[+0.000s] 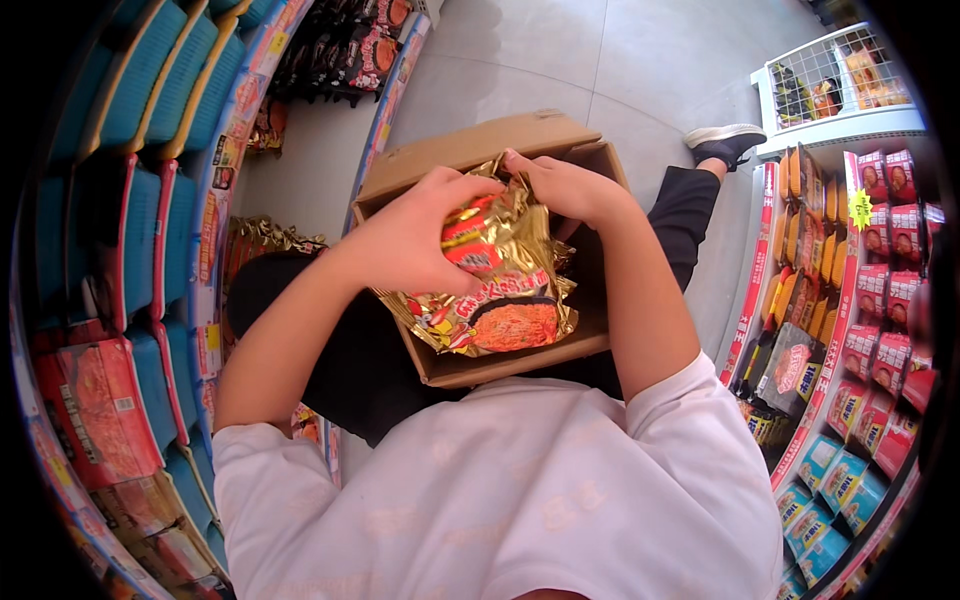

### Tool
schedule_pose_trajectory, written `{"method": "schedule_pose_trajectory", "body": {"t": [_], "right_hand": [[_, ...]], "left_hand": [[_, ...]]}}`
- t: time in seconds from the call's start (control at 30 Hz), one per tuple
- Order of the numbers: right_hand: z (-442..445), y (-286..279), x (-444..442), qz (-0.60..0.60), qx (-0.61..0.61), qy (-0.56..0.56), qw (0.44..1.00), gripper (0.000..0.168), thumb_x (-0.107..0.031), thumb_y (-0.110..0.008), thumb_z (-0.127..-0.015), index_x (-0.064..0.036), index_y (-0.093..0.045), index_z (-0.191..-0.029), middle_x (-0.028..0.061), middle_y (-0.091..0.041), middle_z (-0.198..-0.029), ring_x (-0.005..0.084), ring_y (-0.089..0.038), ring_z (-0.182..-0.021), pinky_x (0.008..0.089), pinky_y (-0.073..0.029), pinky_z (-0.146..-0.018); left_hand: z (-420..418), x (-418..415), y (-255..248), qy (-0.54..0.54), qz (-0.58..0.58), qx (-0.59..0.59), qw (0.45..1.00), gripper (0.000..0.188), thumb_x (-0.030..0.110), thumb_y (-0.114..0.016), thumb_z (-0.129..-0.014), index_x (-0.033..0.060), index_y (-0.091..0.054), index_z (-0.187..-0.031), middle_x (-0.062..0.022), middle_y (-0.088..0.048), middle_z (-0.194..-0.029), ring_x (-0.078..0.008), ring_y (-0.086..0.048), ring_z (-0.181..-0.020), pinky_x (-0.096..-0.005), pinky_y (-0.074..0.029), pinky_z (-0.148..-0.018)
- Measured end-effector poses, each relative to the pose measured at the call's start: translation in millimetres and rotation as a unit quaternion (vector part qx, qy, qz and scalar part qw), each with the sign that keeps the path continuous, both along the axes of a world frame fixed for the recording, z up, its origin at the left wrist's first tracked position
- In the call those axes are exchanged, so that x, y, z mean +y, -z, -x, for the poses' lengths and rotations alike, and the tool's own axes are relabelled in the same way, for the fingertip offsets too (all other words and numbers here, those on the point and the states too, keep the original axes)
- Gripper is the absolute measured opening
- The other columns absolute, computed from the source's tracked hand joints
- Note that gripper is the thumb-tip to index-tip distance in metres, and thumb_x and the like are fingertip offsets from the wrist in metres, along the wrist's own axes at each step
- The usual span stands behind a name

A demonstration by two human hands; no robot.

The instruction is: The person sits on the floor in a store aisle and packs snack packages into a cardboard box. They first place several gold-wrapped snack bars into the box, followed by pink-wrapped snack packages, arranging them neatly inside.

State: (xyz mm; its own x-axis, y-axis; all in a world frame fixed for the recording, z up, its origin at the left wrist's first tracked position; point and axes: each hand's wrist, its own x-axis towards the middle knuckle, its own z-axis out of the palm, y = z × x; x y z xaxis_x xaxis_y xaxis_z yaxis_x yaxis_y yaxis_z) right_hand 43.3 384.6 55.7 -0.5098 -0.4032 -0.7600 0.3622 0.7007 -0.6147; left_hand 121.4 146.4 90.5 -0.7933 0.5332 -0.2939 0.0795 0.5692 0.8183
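An open cardboard box (480, 142) rests before me, between my legs. Several shiny gold packets of instant noodles (517, 322) lie in its left part, with red print and a picture of noodles. My left hand (420, 232) is spread over the packets and grips their near side, thumb and fingers apart around them. My right hand (562, 187) pinches the crinkled far edge of the gold packets near the box's far rim. The right part of the box is dark and partly hidden by my right forearm.
At my left, a shelf holds gold noodle packets (262, 236) and black packets (360, 56); blue trays (150, 82) stand nearer the edge. On the right are shelves of red packs (874, 292), blue tubs (847, 480) and a white wire basket (832, 82). Grey floor (525, 45) lies beyond the box.
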Motion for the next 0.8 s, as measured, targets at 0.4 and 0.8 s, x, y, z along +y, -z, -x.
{"method": "schedule_pose_trajectory", "body": {"t": [0.4,0.8], "right_hand": [[-16,90,-18,0.047,-0.29,0.064,0.954,0.079,-0.068,-0.039,-0.107,-0.015,-0.039,-0.165,0.0184,-0.037,-0.171,0.0472,-0.042,-0.153,0.081,-0.041,-0.109],[-38,151,-40,0.004,-0.198,0.007,0.98,0.09,-0.06,-0.077,-0.091,-0.023,-0.042,-0.165,0.0142,-0.028,-0.176,0.0437,-0.02,-0.163,0.0769,-0.035,-0.117]], "left_hand": [[-61,51,64,0.061,0.268,0.191,0.942,0.092,0.038,-0.093,-0.067,0.0066,-0.054,-0.145,-0.0313,-0.049,-0.139,-0.0481,-0.051,-0.131,-0.0601,-0.045,-0.102],[-52,34,88,0.284,0.334,0.031,0.898,0.075,0.048,-0.08,-0.086,0.0131,-0.058,-0.148,-0.0335,-0.051,-0.146,-0.0488,-0.056,-0.135,-0.0561,-0.052,-0.102]]}}
